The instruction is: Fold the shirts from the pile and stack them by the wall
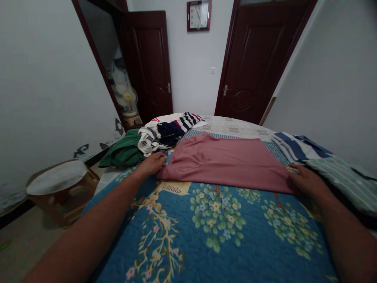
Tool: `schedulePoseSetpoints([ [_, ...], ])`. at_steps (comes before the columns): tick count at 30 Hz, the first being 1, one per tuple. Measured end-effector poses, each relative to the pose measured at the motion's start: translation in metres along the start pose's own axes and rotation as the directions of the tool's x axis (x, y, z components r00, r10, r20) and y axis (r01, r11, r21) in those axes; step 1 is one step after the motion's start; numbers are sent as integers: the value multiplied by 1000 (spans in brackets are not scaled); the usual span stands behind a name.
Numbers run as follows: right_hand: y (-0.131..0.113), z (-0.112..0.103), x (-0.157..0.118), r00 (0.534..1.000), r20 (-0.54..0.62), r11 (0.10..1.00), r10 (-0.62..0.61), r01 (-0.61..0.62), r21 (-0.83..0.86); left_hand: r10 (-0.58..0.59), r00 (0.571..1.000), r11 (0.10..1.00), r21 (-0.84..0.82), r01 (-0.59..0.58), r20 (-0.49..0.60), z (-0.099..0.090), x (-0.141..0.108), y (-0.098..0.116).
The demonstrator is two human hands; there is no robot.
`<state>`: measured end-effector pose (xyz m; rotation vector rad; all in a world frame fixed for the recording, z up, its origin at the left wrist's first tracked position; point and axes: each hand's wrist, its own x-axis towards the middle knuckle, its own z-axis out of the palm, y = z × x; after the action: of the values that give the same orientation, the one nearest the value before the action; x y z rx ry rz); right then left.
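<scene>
A pink shirt [226, 157] lies spread crosswise on the blue floral quilt [218, 236], with its near edge folded over in a long strip. My left hand [153, 163] is at the shirt's near left corner, fingers closed on the fabric, the fingertips partly hidden. At the opposite end, my right hand [308, 181] grips the near right corner between thumb and fingers. The cloth is stretched fairly flat between both hands, with some wrinkles toward the left.
Beyond my left hand lie a green garment [123, 149] and a heap of crumpled clothes [167, 131]. Folded striped shirts [341, 173] rest at the right. A stool [59, 177] stands on the floor at left. Two dark doors [150, 59] and a wall clock [199, 15] are behind.
</scene>
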<state>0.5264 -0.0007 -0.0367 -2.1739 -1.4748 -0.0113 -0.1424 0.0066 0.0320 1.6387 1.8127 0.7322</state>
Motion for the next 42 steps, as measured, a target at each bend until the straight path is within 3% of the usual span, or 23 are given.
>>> schedulePoseSetpoints([
  [3,-2,-5,-17,996,90,999,6,-10,42,49,999,996,79,-49,5,-4,-10,-3],
  [7,-9,-8,-38,998,-14,993,-64,65,100,171,985,982,82,-172,19,-2,-15,-4],
  [10,-15,-9,-44,996,-91,989,-3,17,149,250,965,967,-26,-253,-84,10,-12,-5],
  [12,-18,-9,-44,993,-111,982,33,-11,186,232,960,966,-75,-246,-154,21,-9,-7],
  [18,-17,-12,-43,990,-133,990,48,-29,138,271,935,962,40,-269,-227,37,-1,-12],
  [24,-10,-29,-57,997,-56,999,44,-44,11,232,952,971,110,-214,-198,17,-16,-14],
  [34,2,-53,-113,991,121,988,52,-33,-150,109,994,977,185,-107,-2,-4,-77,-33],
  [38,11,-52,-122,991,134,978,2,27,-208,81,996,958,274,-85,27,-15,-91,-35],
  [42,15,-56,-124,993,122,959,3,32,-282,22,990,929,364,-73,142,-33,-95,-30],
])
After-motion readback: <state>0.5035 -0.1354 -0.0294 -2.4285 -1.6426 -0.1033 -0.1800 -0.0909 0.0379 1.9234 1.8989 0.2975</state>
